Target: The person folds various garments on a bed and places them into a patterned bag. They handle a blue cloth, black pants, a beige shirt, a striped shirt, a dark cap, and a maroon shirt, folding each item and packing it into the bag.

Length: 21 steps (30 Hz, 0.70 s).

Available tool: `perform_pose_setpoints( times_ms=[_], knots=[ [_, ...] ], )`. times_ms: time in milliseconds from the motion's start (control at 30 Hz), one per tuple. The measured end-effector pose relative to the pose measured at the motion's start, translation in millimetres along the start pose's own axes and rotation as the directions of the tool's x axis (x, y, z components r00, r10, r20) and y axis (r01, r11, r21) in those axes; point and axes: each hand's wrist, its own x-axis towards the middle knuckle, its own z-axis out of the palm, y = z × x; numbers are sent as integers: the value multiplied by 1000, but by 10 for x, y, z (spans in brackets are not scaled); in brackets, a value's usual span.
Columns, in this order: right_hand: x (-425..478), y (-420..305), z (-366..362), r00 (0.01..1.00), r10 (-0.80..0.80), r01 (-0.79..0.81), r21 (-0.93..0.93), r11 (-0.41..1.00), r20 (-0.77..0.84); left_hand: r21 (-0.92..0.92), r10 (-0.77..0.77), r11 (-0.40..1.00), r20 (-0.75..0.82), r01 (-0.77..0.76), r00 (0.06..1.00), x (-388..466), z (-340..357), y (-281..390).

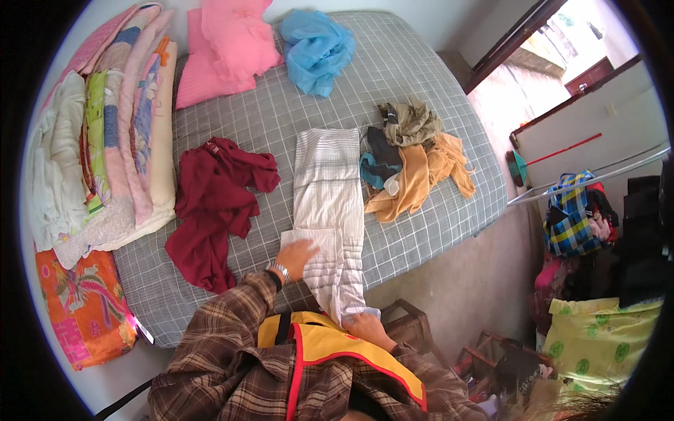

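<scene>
A white striped cloth [329, 184], folded into a long strip, lies on the grey checked bed [253, 116], its near end hanging over the edge towards me. My left hand [298, 258], with a metal watch at the wrist, rests flat on a folded-over part of the cloth, fingers somewhat apart. My right hand [366, 327] grips the cloth's near end below the bed's edge. A crumpled dark red garment [216, 200] lies left of the cloth. To its right are an orange-tan garment [413, 184], a khaki one [413, 121] and a teal and black one [380, 158].
Folded quilts [113, 137] are stacked along the bed's left side. Pink fabric [231, 47] and a blue sheer cloth [318, 50] lie at the far side. A wooden stool [408, 321] stands beside my right hand. Bags and a green patterned cushion [600, 337] are at right.
</scene>
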Motion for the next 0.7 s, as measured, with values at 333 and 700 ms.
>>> perform_pose_setpoints(
  times_ms=[333, 700],
  knots=[
    [634, 370, -931, 920, -250, 289, -94, 953, 302, 18, 27, 999, -78, -26, 997, -158, 368, 235],
    [3304, 1706, -2334, 932, -324, 359, -516, 778, 159, -708, -440, 562, 182, 428, 879, 411, -243, -274]
  ],
)
